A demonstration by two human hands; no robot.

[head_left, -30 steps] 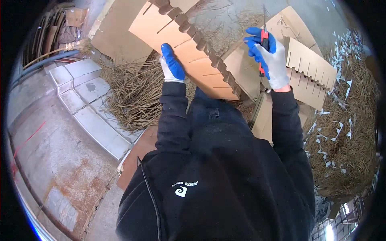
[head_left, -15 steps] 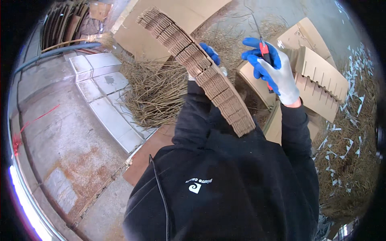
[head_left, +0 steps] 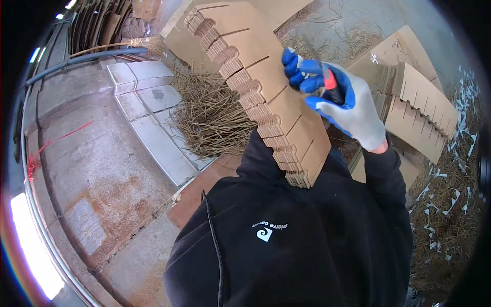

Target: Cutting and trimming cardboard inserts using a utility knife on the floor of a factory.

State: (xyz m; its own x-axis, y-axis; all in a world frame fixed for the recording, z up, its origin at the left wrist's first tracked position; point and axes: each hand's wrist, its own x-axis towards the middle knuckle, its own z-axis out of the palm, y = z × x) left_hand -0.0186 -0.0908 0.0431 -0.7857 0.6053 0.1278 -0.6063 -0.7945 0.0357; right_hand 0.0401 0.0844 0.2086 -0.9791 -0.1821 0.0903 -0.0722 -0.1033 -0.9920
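A thick stack of slotted brown cardboard pieces (head_left: 266,97) stands tilted up close in front of my chest, its notched edges facing left. My right hand (head_left: 340,105), in a white glove with blue fingers, is closed around a red-handled cutting tool (head_left: 330,84). Its fingertips rest on the stack's right face. My left hand is hidden behind the stack; only its dark sleeve shows below.
A pile of dry straw (head_left: 212,112) lies beside pale concrete slabs (head_left: 148,123). Another slotted cardboard stack (head_left: 422,110) sits at the right, with white paper scraps (head_left: 450,189) on the ground. A blue hose (head_left: 87,59) runs at the upper left.
The cardboard stack has swung upright and closer to me, now covering my left hand. My right hand with the red tool moved left onto the stack's face.
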